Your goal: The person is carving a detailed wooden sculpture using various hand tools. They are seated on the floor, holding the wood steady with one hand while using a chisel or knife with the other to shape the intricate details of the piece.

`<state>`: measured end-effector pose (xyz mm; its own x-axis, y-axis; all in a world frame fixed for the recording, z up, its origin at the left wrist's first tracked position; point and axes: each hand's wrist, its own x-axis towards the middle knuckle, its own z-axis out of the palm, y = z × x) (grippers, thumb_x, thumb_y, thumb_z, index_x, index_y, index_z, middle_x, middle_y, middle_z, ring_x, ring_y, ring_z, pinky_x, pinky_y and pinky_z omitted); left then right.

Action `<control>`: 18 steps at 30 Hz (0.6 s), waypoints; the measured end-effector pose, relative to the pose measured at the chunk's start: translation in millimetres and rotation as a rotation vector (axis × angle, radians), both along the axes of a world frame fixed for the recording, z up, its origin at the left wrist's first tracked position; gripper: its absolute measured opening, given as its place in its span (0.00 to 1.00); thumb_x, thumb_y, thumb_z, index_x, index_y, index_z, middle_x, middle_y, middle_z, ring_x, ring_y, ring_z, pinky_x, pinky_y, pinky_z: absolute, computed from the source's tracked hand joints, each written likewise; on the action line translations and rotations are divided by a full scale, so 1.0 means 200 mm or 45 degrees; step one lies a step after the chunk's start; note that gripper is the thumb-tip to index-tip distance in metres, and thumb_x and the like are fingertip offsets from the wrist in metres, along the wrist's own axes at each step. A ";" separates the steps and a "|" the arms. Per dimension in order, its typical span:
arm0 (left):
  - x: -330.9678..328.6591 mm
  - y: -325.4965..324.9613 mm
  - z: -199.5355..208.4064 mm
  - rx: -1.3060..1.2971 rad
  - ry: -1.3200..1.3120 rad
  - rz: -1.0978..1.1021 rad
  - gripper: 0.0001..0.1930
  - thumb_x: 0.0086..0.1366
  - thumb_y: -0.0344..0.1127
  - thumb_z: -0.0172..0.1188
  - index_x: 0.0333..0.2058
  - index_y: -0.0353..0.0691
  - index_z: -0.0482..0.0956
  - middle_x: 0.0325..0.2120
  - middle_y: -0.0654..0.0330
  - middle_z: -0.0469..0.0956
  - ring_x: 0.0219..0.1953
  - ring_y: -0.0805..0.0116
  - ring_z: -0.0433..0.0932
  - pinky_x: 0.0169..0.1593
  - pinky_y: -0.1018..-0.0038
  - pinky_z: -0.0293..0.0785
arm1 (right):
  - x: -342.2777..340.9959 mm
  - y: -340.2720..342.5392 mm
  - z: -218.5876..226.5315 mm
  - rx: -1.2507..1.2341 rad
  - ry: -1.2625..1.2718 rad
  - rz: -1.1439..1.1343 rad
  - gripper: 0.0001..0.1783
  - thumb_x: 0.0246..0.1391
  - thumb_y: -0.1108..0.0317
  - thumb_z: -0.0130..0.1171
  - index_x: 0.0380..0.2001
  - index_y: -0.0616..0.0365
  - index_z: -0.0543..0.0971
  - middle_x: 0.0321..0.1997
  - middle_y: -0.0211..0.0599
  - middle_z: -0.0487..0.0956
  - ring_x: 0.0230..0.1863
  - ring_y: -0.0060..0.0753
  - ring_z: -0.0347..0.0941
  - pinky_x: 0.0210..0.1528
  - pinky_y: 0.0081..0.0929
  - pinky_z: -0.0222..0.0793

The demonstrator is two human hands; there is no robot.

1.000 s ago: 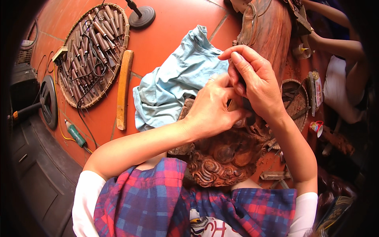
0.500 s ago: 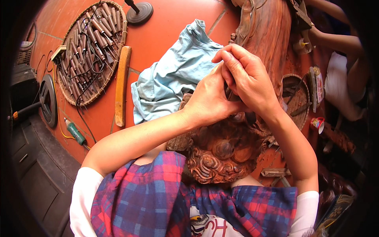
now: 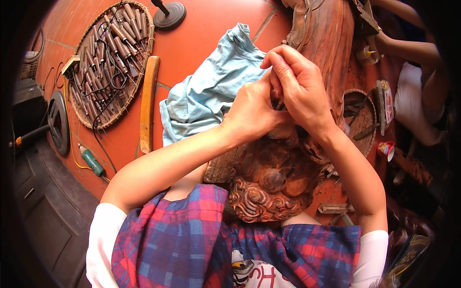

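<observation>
A reddish-brown wood carving (image 3: 269, 201) with curled relief and rounded bulges lies between my legs. Its smoother long body (image 3: 329, 53) stretches away to the upper right. Above the carving's middle, my left hand (image 3: 252, 110) and my right hand (image 3: 303, 89) are closed together, the right one overlapping the left one's fingers. A dark sliver shows between them, but the fingers hide most of what they grip. Just left of my hands, a crumpled light-blue cloth (image 3: 201, 96) is spread on the floor.
A round woven basket (image 3: 152, 33) of wooden-handled carving tools stands at upper left, beside a wooden bar (image 3: 149, 105). A green power tool (image 3: 91, 161) with a cord lies near my left elbow. Another person's arm (image 3: 408, 50) and a second basket (image 3: 373, 122) are at right.
Both hands have shifted slightly up and away from me, still clasped together. The carving's near end appears almost unmoved.
</observation>
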<state>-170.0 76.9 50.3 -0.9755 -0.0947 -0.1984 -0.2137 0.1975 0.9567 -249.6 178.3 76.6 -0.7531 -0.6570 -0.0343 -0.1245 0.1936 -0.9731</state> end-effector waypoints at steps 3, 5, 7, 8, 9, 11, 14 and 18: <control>0.02 0.03 0.00 0.073 0.153 0.099 0.25 0.41 0.41 0.78 0.33 0.33 0.75 0.27 0.52 0.80 0.33 0.54 0.83 0.38 0.64 0.77 | 0.01 0.03 0.07 0.022 -0.153 0.044 0.11 0.70 0.67 0.47 0.35 0.60 0.76 0.17 0.18 0.63 0.18 0.08 0.55 0.19 0.12 0.49; 0.03 0.05 -0.01 0.059 0.223 0.084 0.24 0.42 0.42 0.77 0.31 0.34 0.75 0.27 0.52 0.80 0.33 0.55 0.83 0.37 0.64 0.77 | 0.02 0.04 0.05 0.096 -0.167 0.060 0.11 0.71 0.67 0.47 0.35 0.59 0.76 0.17 0.18 0.63 0.17 0.07 0.54 0.19 0.12 0.48; 0.00 0.02 -0.02 0.043 0.129 0.058 0.24 0.41 0.43 0.78 0.30 0.34 0.76 0.26 0.53 0.80 0.32 0.55 0.83 0.37 0.63 0.77 | 0.00 0.02 0.02 -0.011 -0.136 0.052 0.12 0.71 0.66 0.46 0.35 0.59 0.75 0.16 0.18 0.63 0.16 0.07 0.54 0.17 0.11 0.47; -0.01 0.02 -0.02 0.079 0.110 0.067 0.24 0.41 0.43 0.78 0.30 0.34 0.76 0.26 0.53 0.81 0.32 0.55 0.83 0.38 0.64 0.77 | -0.02 0.03 0.04 -0.048 -0.142 0.052 0.13 0.71 0.66 0.46 0.35 0.59 0.75 0.16 0.18 0.63 0.16 0.07 0.54 0.17 0.11 0.47; -0.02 0.01 -0.01 0.111 0.080 0.081 0.24 0.41 0.43 0.79 0.30 0.34 0.76 0.26 0.53 0.81 0.32 0.55 0.83 0.38 0.64 0.77 | -0.02 0.01 0.05 -0.087 -0.158 0.057 0.13 0.71 0.65 0.46 0.34 0.59 0.75 0.16 0.18 0.63 0.16 0.07 0.54 0.17 0.11 0.46; 0.01 0.01 0.01 0.035 0.138 0.073 0.24 0.41 0.44 0.79 0.29 0.34 0.77 0.25 0.53 0.81 0.32 0.55 0.83 0.37 0.64 0.78 | -0.01 0.02 0.07 -0.058 -0.234 0.110 0.13 0.71 0.65 0.46 0.33 0.59 0.75 0.15 0.18 0.63 0.16 0.07 0.54 0.17 0.11 0.47; 0.02 0.02 -0.04 -0.031 0.180 0.017 0.21 0.42 0.43 0.78 0.27 0.33 0.80 0.25 0.51 0.82 0.32 0.53 0.83 0.37 0.63 0.78 | -0.01 0.02 0.01 0.050 -0.202 0.115 0.14 0.71 0.65 0.47 0.30 0.59 0.74 0.16 0.18 0.64 0.16 0.07 0.54 0.17 0.12 0.47; -0.01 0.01 0.01 -0.022 0.068 0.019 0.20 0.44 0.42 0.75 0.30 0.33 0.80 0.27 0.48 0.82 0.33 0.52 0.83 0.37 0.62 0.78 | 0.00 -0.01 0.05 -0.101 -0.129 0.043 0.17 0.69 0.64 0.50 0.25 0.60 0.73 0.17 0.22 0.65 0.18 0.10 0.57 0.19 0.16 0.51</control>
<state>-171.9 77.9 52.7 -0.9831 -0.1124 -0.1445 -0.1657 0.2113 0.9633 -249.1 176.6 87.5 -0.7256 -0.6858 -0.0557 -0.0301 0.1125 -0.9932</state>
